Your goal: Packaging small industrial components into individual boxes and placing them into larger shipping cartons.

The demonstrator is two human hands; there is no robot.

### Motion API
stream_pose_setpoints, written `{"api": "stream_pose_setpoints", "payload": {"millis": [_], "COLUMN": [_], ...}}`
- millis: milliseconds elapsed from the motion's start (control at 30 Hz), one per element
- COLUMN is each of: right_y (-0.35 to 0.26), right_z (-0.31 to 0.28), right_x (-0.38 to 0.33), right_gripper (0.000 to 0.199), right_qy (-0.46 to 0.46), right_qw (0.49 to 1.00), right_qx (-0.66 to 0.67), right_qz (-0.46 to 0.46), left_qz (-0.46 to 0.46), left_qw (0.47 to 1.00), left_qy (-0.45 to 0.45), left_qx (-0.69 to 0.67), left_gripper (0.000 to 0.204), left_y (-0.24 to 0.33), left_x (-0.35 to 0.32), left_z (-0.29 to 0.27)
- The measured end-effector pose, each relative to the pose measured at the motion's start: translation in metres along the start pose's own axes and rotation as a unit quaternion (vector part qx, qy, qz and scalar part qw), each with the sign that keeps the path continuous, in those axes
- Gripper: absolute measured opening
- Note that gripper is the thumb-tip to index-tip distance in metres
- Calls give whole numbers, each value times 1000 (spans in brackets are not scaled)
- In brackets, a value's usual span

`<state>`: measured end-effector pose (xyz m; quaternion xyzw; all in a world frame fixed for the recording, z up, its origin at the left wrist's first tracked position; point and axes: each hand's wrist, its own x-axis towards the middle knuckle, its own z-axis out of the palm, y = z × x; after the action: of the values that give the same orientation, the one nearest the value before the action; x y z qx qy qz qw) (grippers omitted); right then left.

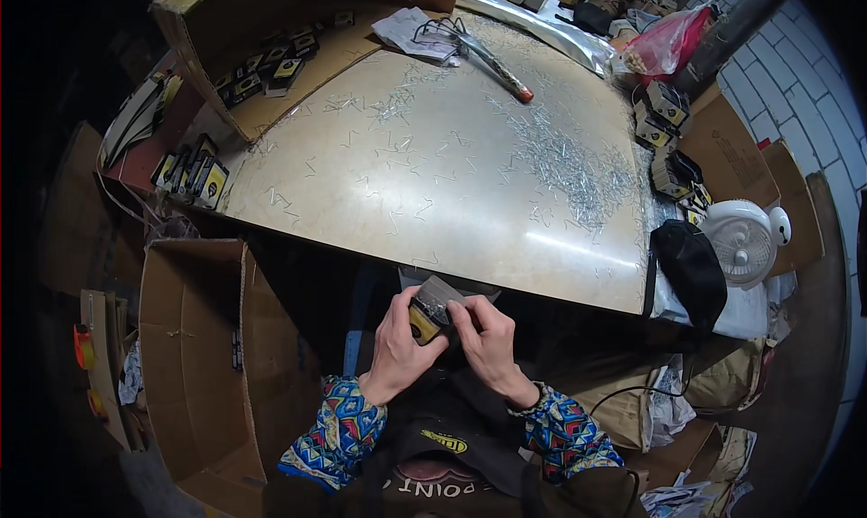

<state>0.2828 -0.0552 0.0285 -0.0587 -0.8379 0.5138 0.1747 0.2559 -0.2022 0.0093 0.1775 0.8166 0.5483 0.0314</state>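
Observation:
Just off the table's near edge, my left hand (393,351) is wrapped round a small black-and-yellow box (422,325), held tilted. A grey translucent flap or sleeve (439,292) stands up at the box's far end, with small shiny bits showing beside it. My right hand (488,342) is closed, thumb and fingers pinching the box's right side near that flap. Whether it also grips a small piece there is hidden. Bent metal wire pieces (578,170) lie on the table (361,211), thickest on the right side and scattered thinly elsewhere.
A pronged hand rake (492,65) lies at the back by papers (415,35). Small boxes fill an open carton (307,75) and stand in stacks (194,175). A white fan (741,242) and black pouch (688,270) are right. An open carton (194,364) stands left.

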Motion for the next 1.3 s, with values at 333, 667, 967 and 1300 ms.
{"api": "stream_pose_setpoints", "payload": {"millis": [333, 667, 967, 1300], "right_y": [3, -5, 4, 13], "right_z": [-19, -32, -50, -42], "right_x": [13, 32, 51, 32], "right_gripper": [19, 10, 12, 17], "right_qy": [-48, -75, -120, -209], "right_qw": [994, 994, 990, 973], "right_qx": [82, 81, -75, 92], "right_qz": [55, 3, -4, 40], "left_qz": [22, 74, 88, -56], "left_qw": [999, 994, 989, 996], "left_qy": [-3, -1, -8, 16], "left_qx": [31, 81, 117, -67], "left_gripper": [76, 86, 91, 74], "left_y": [1, -3, 1, 5], "left_x": [0, -2, 4, 10], "left_z": [1, -1, 7, 9]}}
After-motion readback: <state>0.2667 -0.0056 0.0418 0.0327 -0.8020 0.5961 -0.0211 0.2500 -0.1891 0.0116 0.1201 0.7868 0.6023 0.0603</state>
